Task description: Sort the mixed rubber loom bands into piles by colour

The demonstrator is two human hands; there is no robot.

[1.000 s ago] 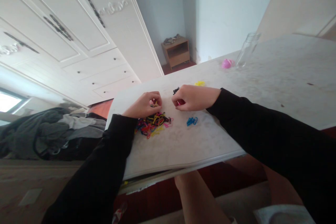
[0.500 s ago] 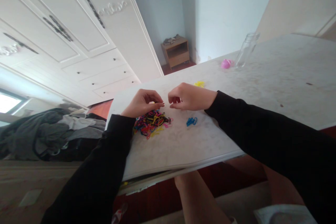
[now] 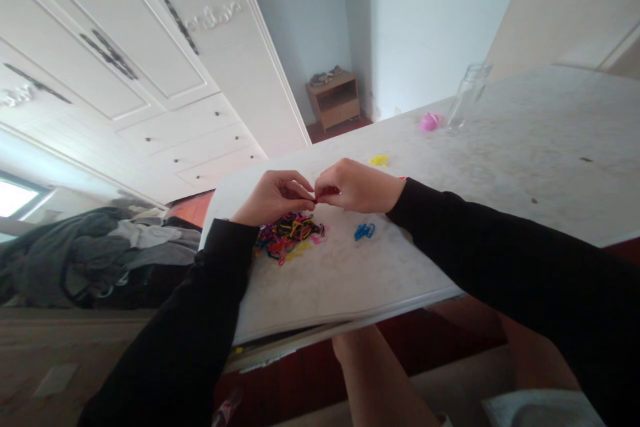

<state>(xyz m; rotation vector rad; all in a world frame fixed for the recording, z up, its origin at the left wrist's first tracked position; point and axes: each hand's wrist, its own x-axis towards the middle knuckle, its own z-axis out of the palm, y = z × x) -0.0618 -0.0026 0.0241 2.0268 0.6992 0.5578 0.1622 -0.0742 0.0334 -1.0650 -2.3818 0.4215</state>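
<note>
Pinching a small dark thing (image 3: pixel 315 200), grip nearly closed, in left hand (image 3: pixel 274 199) and right hand (image 3: pixel 353 187), just beyond thin, looped, multicoloured bands (image 3: pixel 289 236) tangled near the left edge of the table (image 3: pixel 330 277).

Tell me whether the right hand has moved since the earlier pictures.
Yes. Judged against the blue bands, the right hand has shifted leftward in the picture, closer to the left hand.
</note>
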